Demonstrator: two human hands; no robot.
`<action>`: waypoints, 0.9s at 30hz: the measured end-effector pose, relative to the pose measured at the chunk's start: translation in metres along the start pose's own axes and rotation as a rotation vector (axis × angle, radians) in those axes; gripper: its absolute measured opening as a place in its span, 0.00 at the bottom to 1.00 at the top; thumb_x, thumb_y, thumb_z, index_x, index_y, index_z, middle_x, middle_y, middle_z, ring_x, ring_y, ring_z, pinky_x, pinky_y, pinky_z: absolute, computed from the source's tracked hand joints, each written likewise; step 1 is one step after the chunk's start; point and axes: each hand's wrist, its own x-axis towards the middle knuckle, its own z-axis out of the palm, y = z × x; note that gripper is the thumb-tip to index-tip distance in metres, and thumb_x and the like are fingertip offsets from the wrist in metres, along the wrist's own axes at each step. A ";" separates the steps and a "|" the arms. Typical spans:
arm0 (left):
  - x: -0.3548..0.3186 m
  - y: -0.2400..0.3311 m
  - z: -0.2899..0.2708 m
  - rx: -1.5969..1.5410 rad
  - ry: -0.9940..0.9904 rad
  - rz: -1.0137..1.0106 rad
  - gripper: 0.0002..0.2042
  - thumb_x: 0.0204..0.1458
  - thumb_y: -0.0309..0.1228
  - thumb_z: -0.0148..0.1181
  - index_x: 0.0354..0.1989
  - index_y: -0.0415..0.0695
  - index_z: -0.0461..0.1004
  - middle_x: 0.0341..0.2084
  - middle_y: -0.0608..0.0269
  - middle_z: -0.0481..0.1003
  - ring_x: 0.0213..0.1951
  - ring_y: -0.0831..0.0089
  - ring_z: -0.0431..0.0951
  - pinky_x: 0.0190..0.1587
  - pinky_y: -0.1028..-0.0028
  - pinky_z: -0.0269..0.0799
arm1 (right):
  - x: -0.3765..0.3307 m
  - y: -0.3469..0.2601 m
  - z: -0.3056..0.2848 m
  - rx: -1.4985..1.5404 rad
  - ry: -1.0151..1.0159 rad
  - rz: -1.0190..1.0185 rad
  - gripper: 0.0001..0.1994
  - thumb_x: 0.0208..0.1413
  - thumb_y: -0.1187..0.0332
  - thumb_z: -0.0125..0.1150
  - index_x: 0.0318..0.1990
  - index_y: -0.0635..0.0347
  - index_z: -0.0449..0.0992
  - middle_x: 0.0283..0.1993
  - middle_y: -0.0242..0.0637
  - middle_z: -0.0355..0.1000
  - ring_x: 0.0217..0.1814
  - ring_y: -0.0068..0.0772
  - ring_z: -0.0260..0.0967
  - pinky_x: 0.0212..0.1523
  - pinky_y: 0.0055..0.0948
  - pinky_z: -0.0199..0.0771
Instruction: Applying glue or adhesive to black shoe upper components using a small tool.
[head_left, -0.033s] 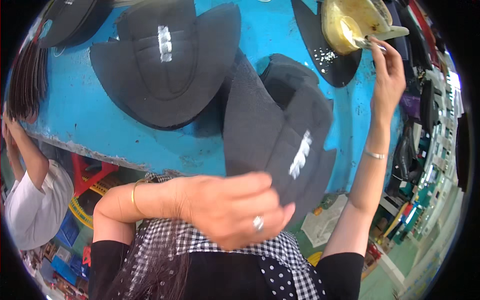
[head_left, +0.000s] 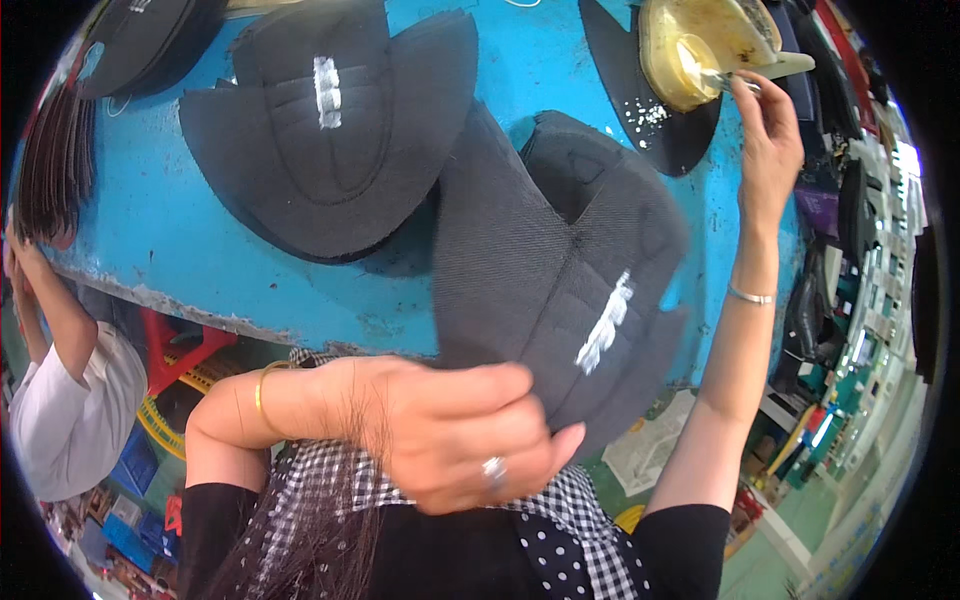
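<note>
My left hand (head_left: 470, 435), with a ring and curled fingers, grips the near edge of a black fabric shoe upper (head_left: 500, 260). This piece tilts up from the table's front edge and bears a white glue streak. At the back right my right hand (head_left: 770, 150) pinches a slim glue brush (head_left: 722, 82); its tip is hidden in the white glue in a yellowish tub (head_left: 660, 50). Behind the held upper lie more black pieces (head_left: 565, 150), partly covered. To the left, a stack of black uppers (head_left: 330, 170) has a similar white streak on top.
The blue table (head_left: 230, 260) has a worn front edge. Under the tub lies a black piece (head_left: 680, 150) spotted with white drops. More black stacks (head_left: 150, 50) stand at the far left. A co-worker (head_left: 75, 400) is at the left, near a red stool (head_left: 180, 350).
The held shoe upper has shifted slightly toward me and turned flatter to view. My left hand has moved down a little; the right stays at the tub.
</note>
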 end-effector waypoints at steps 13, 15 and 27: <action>-0.041 0.004 0.001 -0.149 -0.369 -0.453 0.18 0.48 0.35 0.68 0.50 0.51 0.80 0.48 0.67 0.76 0.44 0.70 0.77 0.44 0.67 0.71 | -0.012 -0.024 -0.011 0.140 -0.067 0.127 0.11 0.63 0.70 0.63 0.50 0.66 0.77 0.46 0.35 0.79 0.49 0.20 0.73 0.54 0.20 0.70; -0.037 0.015 0.027 -0.018 -0.321 -0.431 0.15 0.51 0.34 0.63 0.48 0.49 0.81 0.48 0.66 0.77 0.47 0.70 0.75 0.48 0.67 0.70 | -0.034 -0.032 -0.013 0.208 -0.111 0.216 0.11 0.64 0.71 0.60 0.50 0.67 0.75 0.48 0.40 0.79 0.50 0.22 0.74 0.57 0.23 0.70; -0.042 0.000 0.020 -0.015 -0.381 -0.409 0.13 0.48 0.31 0.61 0.42 0.46 0.81 0.47 0.64 0.78 0.48 0.68 0.76 0.48 0.65 0.72 | -0.136 -0.109 0.025 -0.005 -0.543 0.016 0.10 0.49 0.78 0.71 0.39 0.60 0.79 0.39 0.35 0.80 0.41 0.29 0.75 0.43 0.26 0.74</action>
